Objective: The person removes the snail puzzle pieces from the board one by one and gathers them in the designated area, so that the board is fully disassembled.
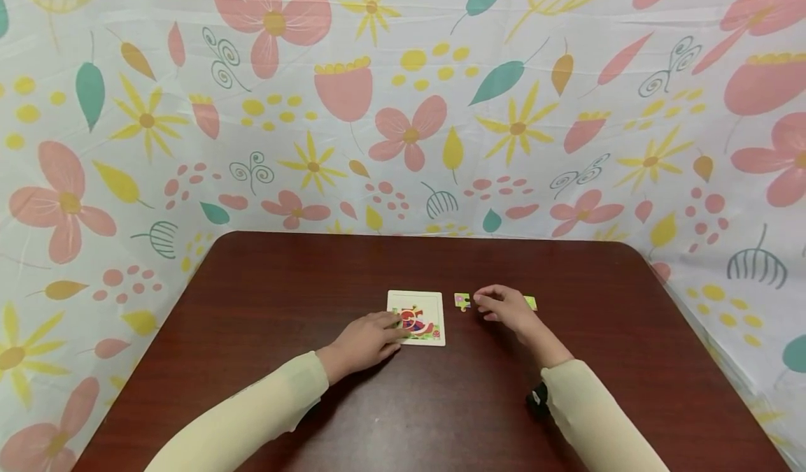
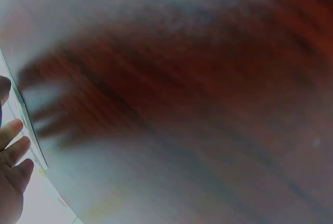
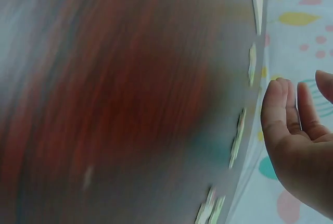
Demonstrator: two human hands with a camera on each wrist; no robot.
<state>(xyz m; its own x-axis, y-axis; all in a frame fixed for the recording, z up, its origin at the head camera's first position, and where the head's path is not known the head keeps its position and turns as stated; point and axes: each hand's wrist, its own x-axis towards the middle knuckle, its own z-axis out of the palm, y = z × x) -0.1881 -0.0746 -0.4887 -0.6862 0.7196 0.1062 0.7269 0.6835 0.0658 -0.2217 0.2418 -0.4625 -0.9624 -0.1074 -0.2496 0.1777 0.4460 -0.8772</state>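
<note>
A square puzzle board [image 1: 415, 297] with a pale frame and a colourful picture lies flat on the table. My left hand [image 1: 368, 340] rests on its left side, fingers extended over part of the picture. In the left wrist view, the fingertips [image 2: 18, 148] reach the board at the image edge. My right hand [image 1: 506, 310] hovers over the table, right of the board, fingers loosely bent. Between it and the board lies a jigsaw piece [image 1: 462, 300]; another piece [image 1: 531, 303] is partly hidden behind this hand. In the right wrist view, nothing shows between the fingers [image 3: 276, 109].
The right wrist view has several thin puzzle pieces [image 3: 238, 138] lying spaced along the tabletop. The dark red-brown table [image 1: 302, 269] has rounded far corners. A flower-patterned cloth [image 1: 403, 59] hangs behind it and at both sides.
</note>
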